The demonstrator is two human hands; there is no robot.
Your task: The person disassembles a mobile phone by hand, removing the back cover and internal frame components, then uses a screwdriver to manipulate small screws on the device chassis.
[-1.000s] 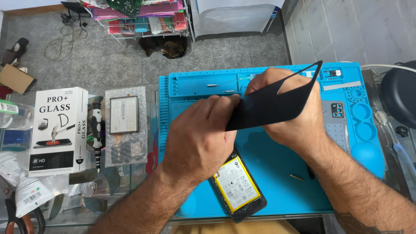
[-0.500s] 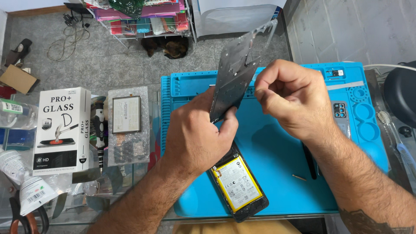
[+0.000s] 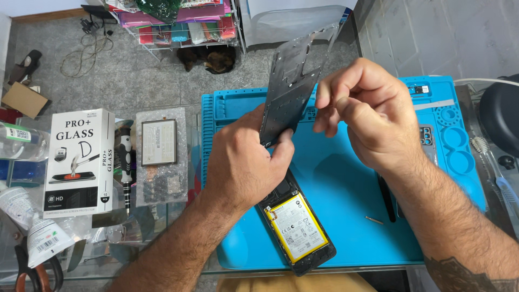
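My left hand (image 3: 246, 159) grips the lower end of a dark phone back cover (image 3: 294, 81), holding it upright above the blue work mat (image 3: 346, 216). My right hand (image 3: 367, 113) is pinched at the cover's right edge, fingers curled together; whether they hold anything small I cannot tell. Under my left wrist an opened phone (image 3: 300, 230) lies on the mat with its yellow-labelled battery facing up.
A white screen-protector box (image 3: 81, 162), a screwdriver (image 3: 127, 167) and a bagged part (image 3: 159, 157) lie left of the mat. A thin black tool (image 3: 386, 197) and a small screw bit (image 3: 374, 220) rest on the mat. Scissors (image 3: 32, 267) sit bottom left; a dark round object (image 3: 500, 116) is at right.
The cover was turned from flat over the mat to standing upright, and lifted higher. My right hand shifted from holding its right end to pinching at its edge.
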